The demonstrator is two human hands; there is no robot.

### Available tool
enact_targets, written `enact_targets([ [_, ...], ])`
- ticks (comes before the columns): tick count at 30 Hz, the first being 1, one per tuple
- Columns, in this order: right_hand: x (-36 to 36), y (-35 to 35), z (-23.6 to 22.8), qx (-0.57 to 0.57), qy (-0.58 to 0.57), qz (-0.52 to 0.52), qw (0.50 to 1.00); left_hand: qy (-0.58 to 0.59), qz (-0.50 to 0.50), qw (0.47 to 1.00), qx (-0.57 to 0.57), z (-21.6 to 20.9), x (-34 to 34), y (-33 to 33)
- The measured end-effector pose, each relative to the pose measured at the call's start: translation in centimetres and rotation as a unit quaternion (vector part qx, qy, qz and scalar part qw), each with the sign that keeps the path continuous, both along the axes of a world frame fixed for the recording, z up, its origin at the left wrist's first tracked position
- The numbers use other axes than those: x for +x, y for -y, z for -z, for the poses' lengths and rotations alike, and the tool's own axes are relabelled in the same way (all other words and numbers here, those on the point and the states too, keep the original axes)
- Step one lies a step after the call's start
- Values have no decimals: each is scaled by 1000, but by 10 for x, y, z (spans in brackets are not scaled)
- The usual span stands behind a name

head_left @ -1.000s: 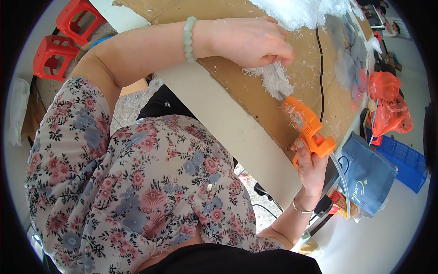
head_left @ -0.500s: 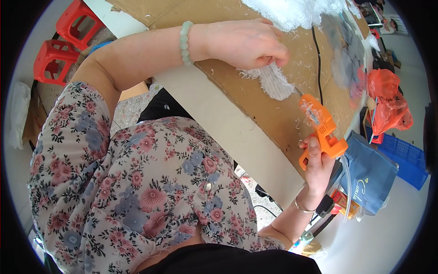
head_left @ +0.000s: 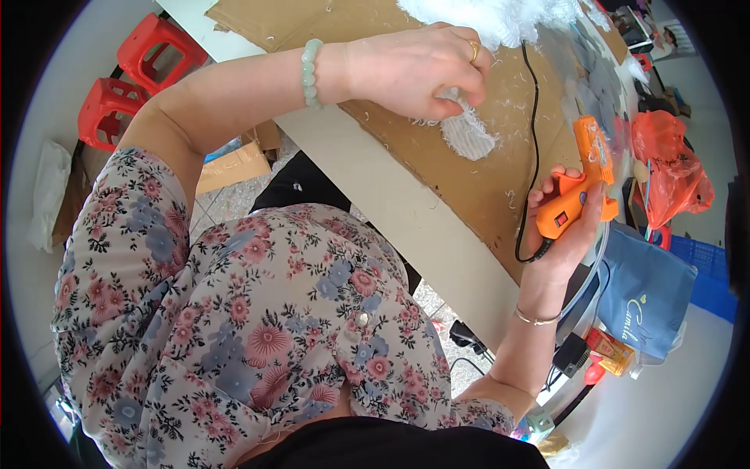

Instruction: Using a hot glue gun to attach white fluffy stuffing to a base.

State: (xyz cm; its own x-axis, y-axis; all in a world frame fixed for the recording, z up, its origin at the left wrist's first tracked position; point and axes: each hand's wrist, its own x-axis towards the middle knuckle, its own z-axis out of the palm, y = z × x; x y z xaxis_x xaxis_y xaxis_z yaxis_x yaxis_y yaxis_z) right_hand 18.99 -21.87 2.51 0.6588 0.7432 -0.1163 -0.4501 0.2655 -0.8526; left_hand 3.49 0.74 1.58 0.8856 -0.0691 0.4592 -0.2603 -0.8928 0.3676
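left hand [head_left: 428, 69] pinches a fringed white fabric piece [head_left: 470, 136] over cardboard [head_left: 494, 207]; right hand [head_left: 570, 244] grips an orange hot-glue gun [head_left: 596, 152].

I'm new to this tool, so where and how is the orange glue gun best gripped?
Probably by its handle, from the near side, as the right hand holds it: the handle juts off the body, giving the fingers something to wrap, and the nozzle points away.
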Motion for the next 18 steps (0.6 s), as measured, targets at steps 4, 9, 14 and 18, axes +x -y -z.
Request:
enact_targets([
  [4, 8, -12, 2, -21, 12, -5, 1000, 50, 13, 993, 107, 7, -13, 17],
  [9, 6, -16, 2, -43, 24, 9, 999, 68, -11, 982, 175, 15, -10, 20],
  [14, 6, -15, -4, -57, 47, 12, 997, 123, 6, 967, 223, 22, -6, 19],
  [18, -4, -22, -10, -71, 81, 4, 994, 110, -20, 981, 161, 23, -1, 15],
])
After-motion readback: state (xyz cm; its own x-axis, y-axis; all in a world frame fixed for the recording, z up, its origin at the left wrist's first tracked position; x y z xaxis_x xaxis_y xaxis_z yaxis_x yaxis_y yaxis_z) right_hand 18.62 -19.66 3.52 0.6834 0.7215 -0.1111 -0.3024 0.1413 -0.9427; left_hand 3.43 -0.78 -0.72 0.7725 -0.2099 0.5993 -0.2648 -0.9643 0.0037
